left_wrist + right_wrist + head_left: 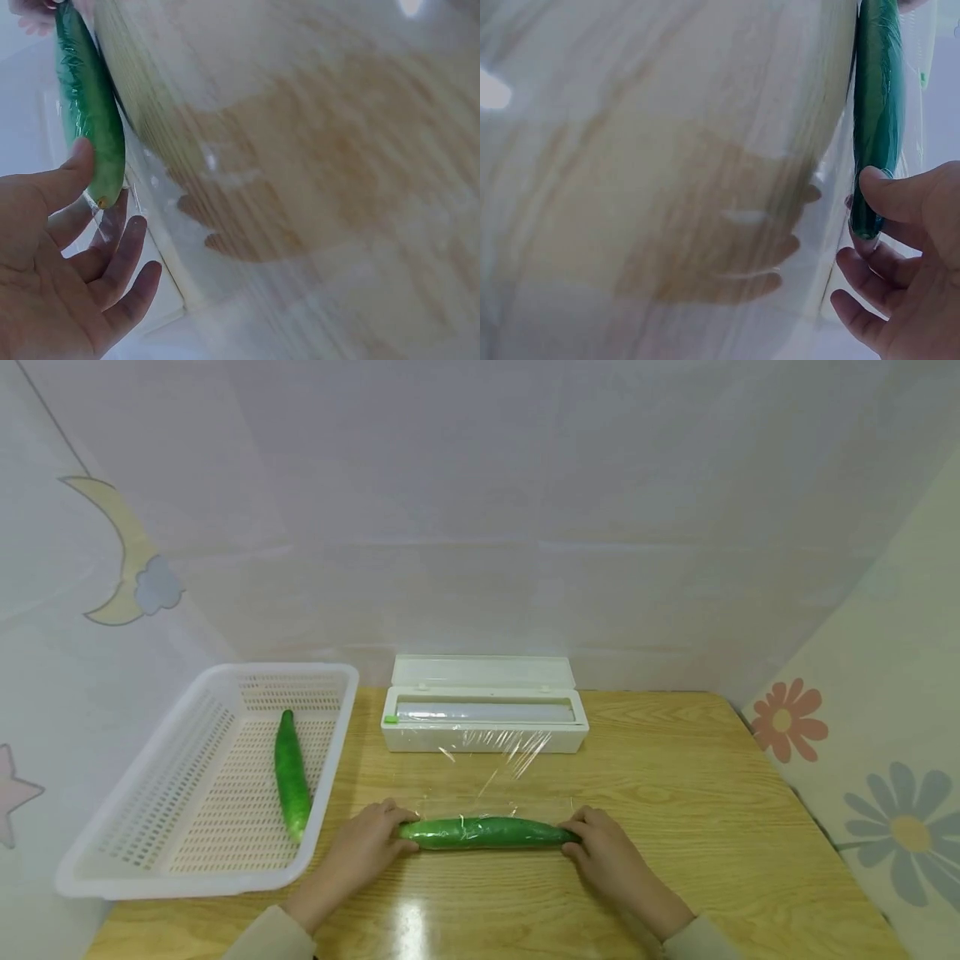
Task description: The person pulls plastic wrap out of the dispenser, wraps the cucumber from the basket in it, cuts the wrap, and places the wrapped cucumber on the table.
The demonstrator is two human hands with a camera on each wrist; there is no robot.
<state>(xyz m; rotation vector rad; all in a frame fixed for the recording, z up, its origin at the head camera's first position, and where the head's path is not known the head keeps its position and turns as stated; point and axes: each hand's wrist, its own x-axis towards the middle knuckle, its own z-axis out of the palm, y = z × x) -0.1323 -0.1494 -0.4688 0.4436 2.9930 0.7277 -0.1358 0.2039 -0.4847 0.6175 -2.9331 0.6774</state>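
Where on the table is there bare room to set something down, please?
The table lies bare right of the wrap box and right hand. The near edge between both sleeves is bare. It is crowded around the wrapped cucumber, left hand and basket.

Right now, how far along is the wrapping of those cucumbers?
About midway, I'd judge. The cucumber on the table already has cling film around it, but the sheet still runs back to the dispenser box, so it looks uncut. The left hand and right hand hold its two ends. The second cucumber lies in the white basket; I can't tell whether it is wrapped.
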